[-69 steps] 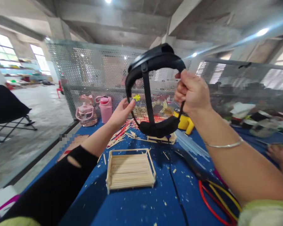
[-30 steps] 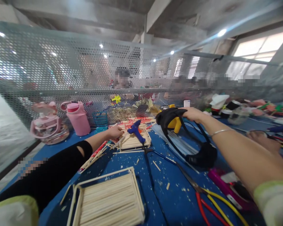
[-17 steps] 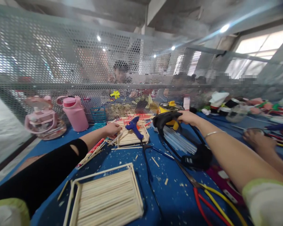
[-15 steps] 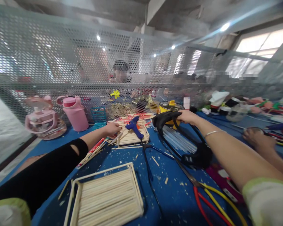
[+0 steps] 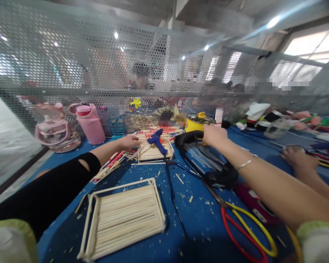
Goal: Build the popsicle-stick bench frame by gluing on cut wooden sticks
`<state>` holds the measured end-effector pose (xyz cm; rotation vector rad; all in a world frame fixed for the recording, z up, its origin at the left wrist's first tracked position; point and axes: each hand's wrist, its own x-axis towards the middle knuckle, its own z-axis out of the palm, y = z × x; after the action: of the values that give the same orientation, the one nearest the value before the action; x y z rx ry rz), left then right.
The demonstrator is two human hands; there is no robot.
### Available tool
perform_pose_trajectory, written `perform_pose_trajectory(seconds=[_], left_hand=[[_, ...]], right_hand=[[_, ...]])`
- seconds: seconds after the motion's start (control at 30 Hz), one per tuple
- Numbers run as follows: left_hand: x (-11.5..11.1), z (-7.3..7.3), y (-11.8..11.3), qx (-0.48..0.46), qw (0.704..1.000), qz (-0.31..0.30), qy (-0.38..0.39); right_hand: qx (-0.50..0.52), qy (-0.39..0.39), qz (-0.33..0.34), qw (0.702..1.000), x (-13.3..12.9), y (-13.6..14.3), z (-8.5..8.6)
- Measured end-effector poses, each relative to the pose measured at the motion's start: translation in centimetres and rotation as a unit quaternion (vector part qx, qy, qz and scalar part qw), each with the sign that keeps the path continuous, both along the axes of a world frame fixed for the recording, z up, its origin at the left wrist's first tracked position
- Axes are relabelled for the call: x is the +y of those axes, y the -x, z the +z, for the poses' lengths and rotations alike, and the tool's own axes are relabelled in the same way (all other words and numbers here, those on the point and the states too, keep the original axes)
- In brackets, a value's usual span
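Noting from the head view: the black head strap had come down. Moments earlier it hung in the air between both hands; by this point it lay low on the far right part of the blue table, flatter than a half second before, across the clear glue sticks. Judged it as nearly or fully set down. It no longer hung over the work, and the near stick tray lay in plain sight at near left, touched by neither hand.

Right hand: fingers curled in, at the far edge of the strap, with most of the strap nearer than the hand. Could not tell whether the fingers still pinched it or only rested against it. Yellow pot just beyond.

Left hand: had left the strap and reached to far left of centre, fingers drawn together beside the far stick frame. Grip unclear; could not tell what, if anything, was pinched. Blue glue gun lay on that frame, just right of the fingertips. Red-tipped sticks lay heaped behind.
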<state>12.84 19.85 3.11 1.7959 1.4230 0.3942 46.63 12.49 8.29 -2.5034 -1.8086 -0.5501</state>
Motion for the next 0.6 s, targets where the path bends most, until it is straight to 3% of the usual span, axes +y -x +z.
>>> perform_pose_trajectory(seconds=[0.1, 0.17, 0.27, 0.33, 0.4, 0.47, 0.6], left_hand=[[-0.7, 1.7, 0.9, 0.021, 0.997, 0.041, -0.061], [-1.8, 3.4, 2.2, 0.041, 0.988, 0.085, -0.123], [-4.9, 5.6, 5.5, 0.08, 0.96, 0.157, -0.217], [-7.8, 5.7, 8.0, 0.115, 0.942, 0.186, -0.254], [-11.0, 4.5, 10.0, 0.153, 0.934, 0.191, -0.262], [-13.8, 2.2, 11.0, 0.194, 0.935, 0.177, -0.239], [-16.4, -2.9, 10.9, 0.248, 0.936, 0.157, -0.192]], right_hand=[[-0.004, -0.04, 0.042, 0.998, -2.1, 2.5, 2.2], [0.016, -0.082, 0.106, 0.991, -4.1, 4.6, 3.1], [0.111, -0.122, 0.229, 0.959, -7.7, 7.8, 2.7], [0.184, -0.115, 0.291, 0.932, -10.1, 9.7, 1.4], [0.238, -0.118, 0.321, 0.909, -11.9, 11.2, -0.1], [0.283, -0.137, 0.33, 0.89, -13.0, 12.4, -1.5], [0.342, -0.157, 0.326, 0.867, -12.8, 13.8, -3.4]])
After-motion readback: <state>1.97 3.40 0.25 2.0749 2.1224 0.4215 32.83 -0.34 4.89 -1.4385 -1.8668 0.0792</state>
